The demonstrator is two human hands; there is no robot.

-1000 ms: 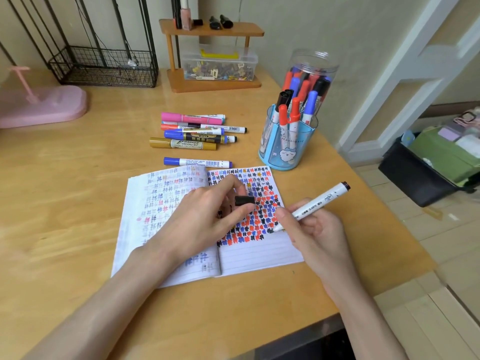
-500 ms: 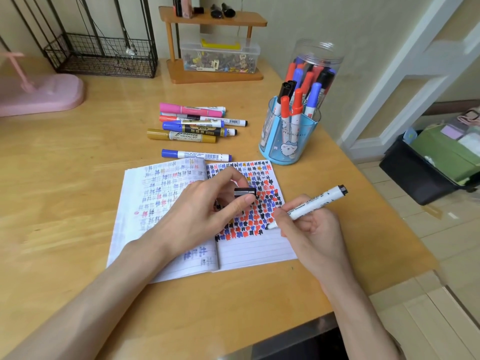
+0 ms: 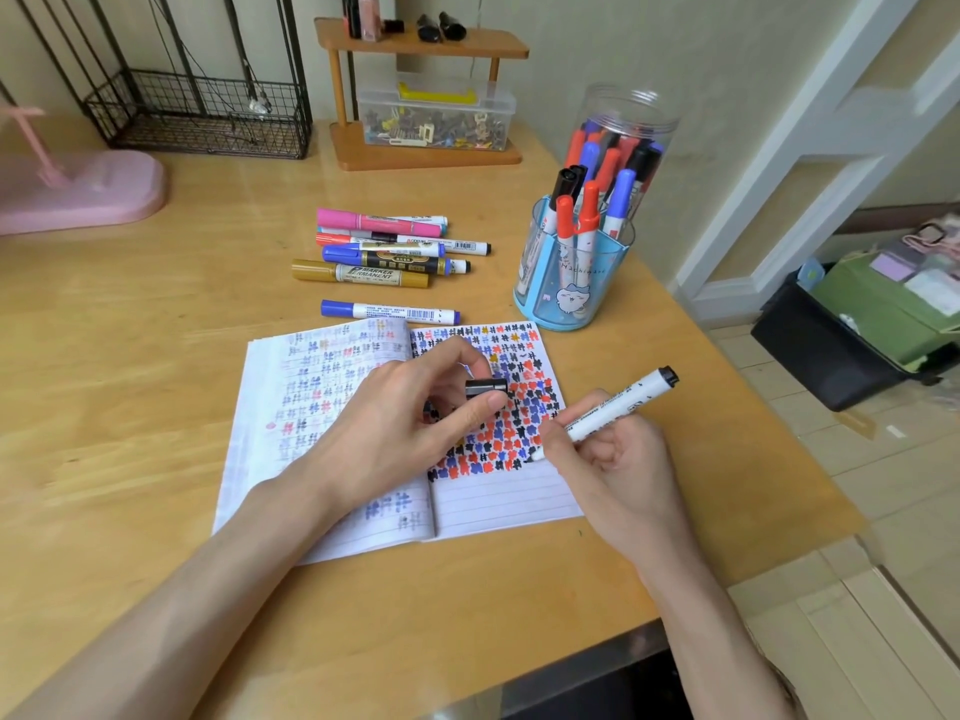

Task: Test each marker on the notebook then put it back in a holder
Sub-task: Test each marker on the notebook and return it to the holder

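Marker, pinched in the right grip, has lowered its tip onto the notebook just left of that grip. The left grip pinches the cap. The test stroke looks underway; capping and the holder come next.

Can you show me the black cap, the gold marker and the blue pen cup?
black cap [image 3: 485, 387]: head view, middle of its side.
gold marker [image 3: 370, 274]: head view, on its label.
blue pen cup [image 3: 569, 299]: head view, cartoon on its front wall.

Soft daylight, edges warped, perhaps slightly blurred.
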